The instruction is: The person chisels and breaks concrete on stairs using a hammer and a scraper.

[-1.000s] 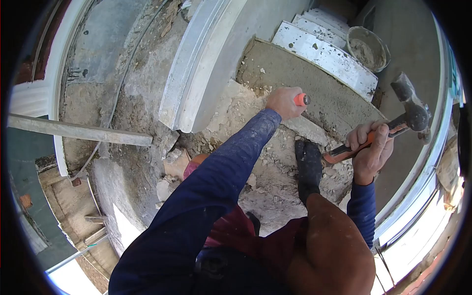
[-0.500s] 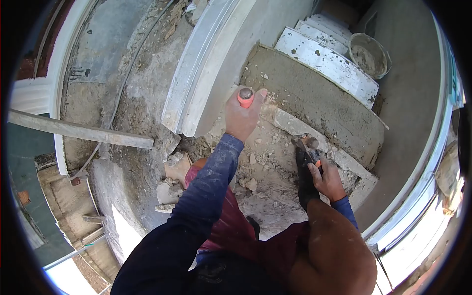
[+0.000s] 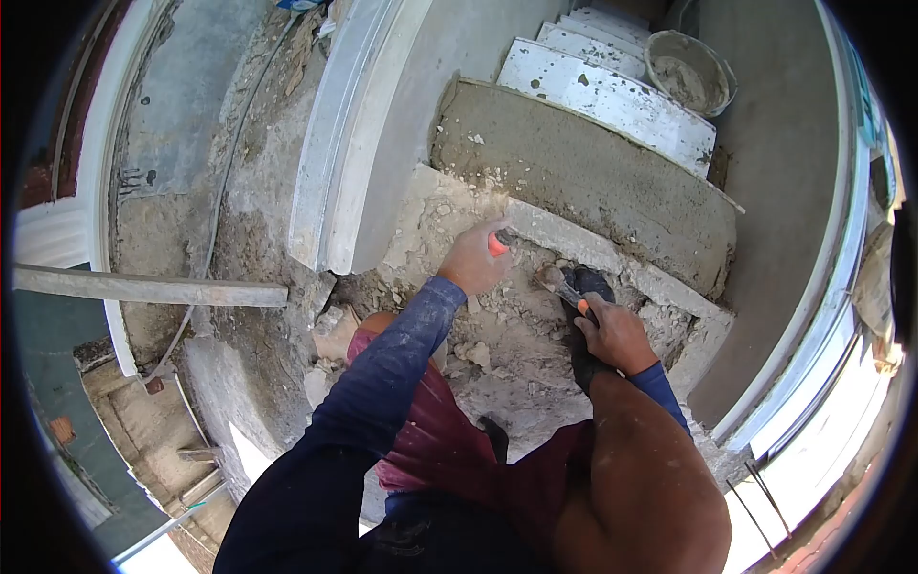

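L hand [image 3: 469, 263] has a closed grip round an orange-guarded chisel [image 3: 496, 245], butt bare, prob. so the hammer [image 3: 552, 277] can meet it. R hand [image 3: 620, 337] grips the hammer's handle, head beside the dark boot [image 3: 593, 283], over broken concrete [image 3: 516, 311]. Bucket [image 3: 660, 75] sits by the steps [image 3: 602, 84], prob. clear of chips.

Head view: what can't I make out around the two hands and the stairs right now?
All in the head view:
Lower end of the orange-gripped tool: hidden by the left hand.
Most of the hammer handle: covered by the right hand.
Top of the white stairs: dark and cut off by the upper edge.
Blue item: cut off by the upper edge.
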`<action>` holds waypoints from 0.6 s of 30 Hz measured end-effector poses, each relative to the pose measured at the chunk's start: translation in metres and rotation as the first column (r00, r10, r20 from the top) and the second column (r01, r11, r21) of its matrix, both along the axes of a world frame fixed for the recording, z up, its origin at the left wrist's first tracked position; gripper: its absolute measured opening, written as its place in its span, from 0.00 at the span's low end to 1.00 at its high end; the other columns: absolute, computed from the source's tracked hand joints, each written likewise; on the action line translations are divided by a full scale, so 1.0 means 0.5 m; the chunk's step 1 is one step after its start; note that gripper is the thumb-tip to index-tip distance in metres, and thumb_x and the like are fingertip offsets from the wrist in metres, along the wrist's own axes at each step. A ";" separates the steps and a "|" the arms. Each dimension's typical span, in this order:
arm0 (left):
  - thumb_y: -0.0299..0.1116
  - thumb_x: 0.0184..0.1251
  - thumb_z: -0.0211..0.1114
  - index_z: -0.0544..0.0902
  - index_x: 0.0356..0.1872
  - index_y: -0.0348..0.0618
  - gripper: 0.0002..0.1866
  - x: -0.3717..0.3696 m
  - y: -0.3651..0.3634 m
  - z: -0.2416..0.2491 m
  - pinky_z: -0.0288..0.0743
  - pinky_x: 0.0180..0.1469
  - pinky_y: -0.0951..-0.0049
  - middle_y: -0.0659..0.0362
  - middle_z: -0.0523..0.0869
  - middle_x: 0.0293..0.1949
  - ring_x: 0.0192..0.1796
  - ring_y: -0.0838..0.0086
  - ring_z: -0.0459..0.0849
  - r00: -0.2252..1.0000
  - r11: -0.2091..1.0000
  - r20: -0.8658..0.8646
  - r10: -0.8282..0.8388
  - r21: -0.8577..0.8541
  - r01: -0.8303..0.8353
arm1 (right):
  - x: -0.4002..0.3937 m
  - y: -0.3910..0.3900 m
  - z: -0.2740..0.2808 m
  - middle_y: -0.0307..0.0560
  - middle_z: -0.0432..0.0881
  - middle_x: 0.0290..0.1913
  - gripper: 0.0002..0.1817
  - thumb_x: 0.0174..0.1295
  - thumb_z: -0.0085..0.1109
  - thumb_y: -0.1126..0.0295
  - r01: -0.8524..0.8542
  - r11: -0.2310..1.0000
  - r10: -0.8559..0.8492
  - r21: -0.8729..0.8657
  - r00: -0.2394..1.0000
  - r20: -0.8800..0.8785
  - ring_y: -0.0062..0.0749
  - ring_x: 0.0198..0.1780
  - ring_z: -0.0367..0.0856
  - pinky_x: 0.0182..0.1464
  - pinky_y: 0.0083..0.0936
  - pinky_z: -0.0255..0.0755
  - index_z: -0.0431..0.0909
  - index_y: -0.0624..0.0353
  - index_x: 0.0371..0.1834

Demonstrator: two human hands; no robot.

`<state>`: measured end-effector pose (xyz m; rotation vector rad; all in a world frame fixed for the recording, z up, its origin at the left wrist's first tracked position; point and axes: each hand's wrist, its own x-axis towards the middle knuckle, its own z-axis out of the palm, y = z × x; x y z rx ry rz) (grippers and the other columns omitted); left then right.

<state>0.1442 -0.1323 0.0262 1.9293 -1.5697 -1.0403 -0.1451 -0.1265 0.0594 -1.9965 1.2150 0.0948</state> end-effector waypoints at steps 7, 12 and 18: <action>0.39 0.66 0.72 0.80 0.37 0.38 0.14 -0.012 -0.111 0.153 0.75 0.27 0.72 0.61 0.82 0.25 0.23 0.78 0.80 0.693 0.825 -0.540 0.479 0.006 -0.565 | 0.000 0.008 -0.014 0.58 0.85 0.34 0.13 0.66 0.60 0.62 -0.029 0.999 0.030 -0.044 0.999 0.021 0.59 0.36 0.84 0.36 0.52 0.76 0.74 0.57 0.47; 0.42 0.66 0.72 0.79 0.34 0.38 0.16 -0.050 -0.308 0.130 0.75 0.26 0.71 0.58 0.82 0.24 0.21 0.75 0.81 0.802 0.828 -0.409 0.435 -0.169 -0.535 | -0.002 0.007 -0.013 0.57 0.85 0.35 0.13 0.66 0.59 0.62 -0.021 0.999 0.021 -0.036 1.000 -0.007 0.58 0.37 0.84 0.37 0.52 0.76 0.73 0.57 0.48; 0.48 0.58 0.74 0.82 0.41 0.33 0.25 -0.089 -0.392 -0.011 0.79 0.51 0.60 0.45 0.88 0.39 0.44 0.54 0.87 0.916 0.894 -0.130 0.378 -0.205 -0.398 | 0.000 0.001 -0.002 0.59 0.85 0.36 0.14 0.67 0.59 0.61 0.028 0.999 -0.029 0.017 0.999 0.016 0.59 0.39 0.84 0.38 0.53 0.76 0.74 0.57 0.48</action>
